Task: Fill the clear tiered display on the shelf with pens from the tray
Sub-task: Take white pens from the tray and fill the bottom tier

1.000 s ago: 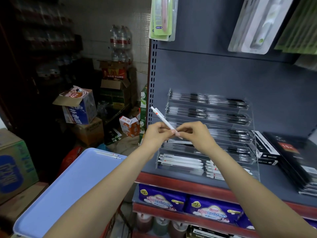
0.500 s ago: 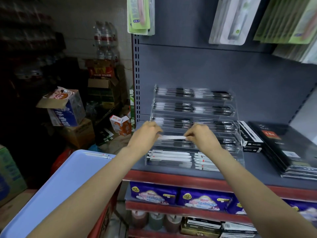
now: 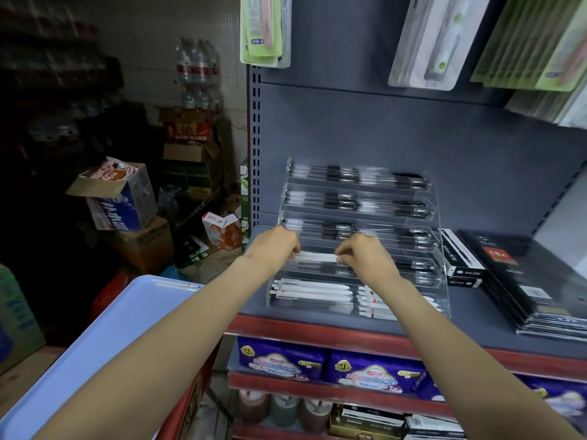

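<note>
Two bare hands meet over a dark grey metal shelf (image 3: 428, 325) with a red front edge, the largest thing in view, which fills the right half of the scene. On it stands the clear tiered acrylic display (image 3: 359, 239), five steps rising toward the far wall; its upper tiers carry dark pens, and its nearest, lowest tier carries rows of white pens (image 3: 313, 292). To the left and nearer lies a pale blue plastic tray (image 3: 95, 350), with two thin white pens (image 3: 179, 284) at its far edge. Right of the display sits a stack of flat black packets (image 3: 536, 281), one with a red label, and between that stack and the display lie slim black boxes (image 3: 460, 262). The left hand (image 3: 274, 249) and the right hand (image 3: 365, 257) each curl their fingers round one end of a single white pen (image 3: 316, 257), so each hand's grip is closed on that pen. It lies level, left to right, over the second tier from the front, on the display's left half; whether it touches the tier I cannot tell.
</note>
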The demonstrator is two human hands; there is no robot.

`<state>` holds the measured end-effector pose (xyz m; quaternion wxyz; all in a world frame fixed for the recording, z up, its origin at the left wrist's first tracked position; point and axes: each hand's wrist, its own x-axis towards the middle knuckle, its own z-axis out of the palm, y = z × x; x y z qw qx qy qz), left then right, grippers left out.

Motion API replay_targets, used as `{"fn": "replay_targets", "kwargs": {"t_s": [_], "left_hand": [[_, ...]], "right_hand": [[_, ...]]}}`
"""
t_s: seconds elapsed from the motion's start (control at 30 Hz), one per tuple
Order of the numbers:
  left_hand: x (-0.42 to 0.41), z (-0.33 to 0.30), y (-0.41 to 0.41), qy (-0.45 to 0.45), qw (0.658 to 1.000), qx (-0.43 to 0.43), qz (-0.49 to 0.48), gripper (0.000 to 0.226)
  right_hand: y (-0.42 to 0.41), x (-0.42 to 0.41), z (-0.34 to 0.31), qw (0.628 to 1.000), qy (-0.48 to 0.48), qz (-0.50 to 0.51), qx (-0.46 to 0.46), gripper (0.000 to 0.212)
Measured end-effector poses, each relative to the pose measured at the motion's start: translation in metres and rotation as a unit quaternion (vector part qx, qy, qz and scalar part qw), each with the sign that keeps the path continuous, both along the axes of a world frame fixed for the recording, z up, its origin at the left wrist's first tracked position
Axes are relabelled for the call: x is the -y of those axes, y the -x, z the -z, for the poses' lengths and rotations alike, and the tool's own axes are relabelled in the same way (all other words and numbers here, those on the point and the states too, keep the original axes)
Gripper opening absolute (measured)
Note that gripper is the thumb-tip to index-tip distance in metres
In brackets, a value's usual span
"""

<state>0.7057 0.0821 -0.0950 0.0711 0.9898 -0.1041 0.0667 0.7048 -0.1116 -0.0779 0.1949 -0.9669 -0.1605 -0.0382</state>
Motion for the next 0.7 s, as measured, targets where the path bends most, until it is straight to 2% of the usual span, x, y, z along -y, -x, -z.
{"fn": "replay_targets", "kwargs": {"t_s": [0.1,0.17,0.3,0.4,0.53,0.7], "left_hand": [[0.000,-0.004,0.003,0.009,1.000,-0.010,0.002,0.029],[-0.002,-0.007,0.007,0.046,0.999,-0.004,0.009,0.021],[-0.013,-0.016,0.027,0.167,0.985,0.031,0.025,0.030],[-0.037,-0.016,0.043,0.209,0.977,0.044,0.023,0.031],[-0.092,-0.007,0.062,0.256,0.964,0.066,-0.037,0.025],[-0.186,0.027,0.079,0.276,0.951,0.052,-0.128,0.020]], "right_hand": [[0.001,-0.001,-0.003,1.000,0.004,0.001,-0.004,0.016],[0.002,-0.002,-0.002,1.000,-0.005,0.003,-0.001,0.018],[0.011,-0.016,-0.005,0.996,-0.085,-0.018,0.017,0.019],[0.023,-0.047,-0.016,0.988,-0.140,-0.048,0.034,0.017],[0.036,-0.109,-0.019,0.980,-0.167,-0.094,0.045,0.018],[0.051,-0.207,0.006,0.973,-0.170,-0.155,0.008,0.022]]}}
